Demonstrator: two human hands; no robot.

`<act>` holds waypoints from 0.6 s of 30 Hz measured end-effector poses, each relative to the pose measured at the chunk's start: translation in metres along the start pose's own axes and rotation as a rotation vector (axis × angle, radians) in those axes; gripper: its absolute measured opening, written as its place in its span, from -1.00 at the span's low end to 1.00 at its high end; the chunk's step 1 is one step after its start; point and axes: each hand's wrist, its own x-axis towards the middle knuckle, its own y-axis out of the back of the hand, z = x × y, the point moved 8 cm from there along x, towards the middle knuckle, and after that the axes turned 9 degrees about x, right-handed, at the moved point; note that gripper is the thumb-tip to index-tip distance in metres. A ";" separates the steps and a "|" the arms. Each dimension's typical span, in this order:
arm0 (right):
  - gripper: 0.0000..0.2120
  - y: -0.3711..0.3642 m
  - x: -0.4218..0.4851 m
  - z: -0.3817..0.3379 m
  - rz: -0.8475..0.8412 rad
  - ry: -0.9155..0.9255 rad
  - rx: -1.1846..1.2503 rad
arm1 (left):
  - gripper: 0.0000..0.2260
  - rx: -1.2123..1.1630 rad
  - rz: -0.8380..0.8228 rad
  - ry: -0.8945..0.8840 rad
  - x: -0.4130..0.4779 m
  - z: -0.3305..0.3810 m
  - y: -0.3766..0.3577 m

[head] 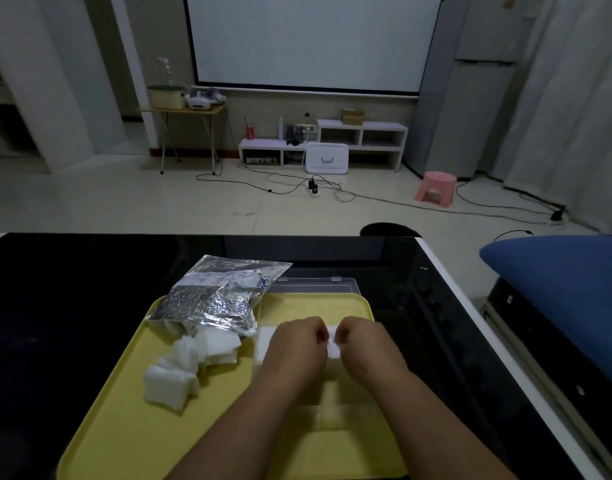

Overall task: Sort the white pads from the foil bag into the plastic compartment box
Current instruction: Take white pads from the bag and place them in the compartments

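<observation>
My left hand (297, 344) and my right hand (363, 344) meet over the right half of the yellow tray (124, 420), both pinching one white pad (333, 344) between them. Under my hands lies the clear plastic compartment box (329, 420), its open lid (315, 285) lying flat behind the tray; white pads (263, 344) show in a far compartment. The silver foil bag (218, 296) lies on the tray's far left corner, mouth toward me. A loose heap of white pads (180, 372) spills from it onto the tray.
The tray rests on a glossy black table (55, 323) with a white rim. A blue cushioned seat (557, 271) stands to the right. Beyond the table are a tiled floor with cables, a pink stool (435, 187) and low shelves.
</observation>
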 end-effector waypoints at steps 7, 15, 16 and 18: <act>-0.79 -0.001 0.001 -0.001 0.026 -0.015 -0.063 | -0.75 0.164 0.004 -0.013 0.002 -0.004 -0.003; -0.76 -0.004 0.003 -0.002 -0.124 -0.048 -0.060 | -0.74 0.115 -0.008 -0.111 -0.001 0.001 0.000; -0.77 0.000 0.001 -0.003 -0.071 -0.028 -0.039 | -0.74 0.123 0.005 -0.126 -0.001 0.002 0.001; -0.80 0.004 -0.002 -0.006 -0.005 0.009 -0.001 | -0.74 0.135 0.004 -0.146 -0.001 0.003 0.000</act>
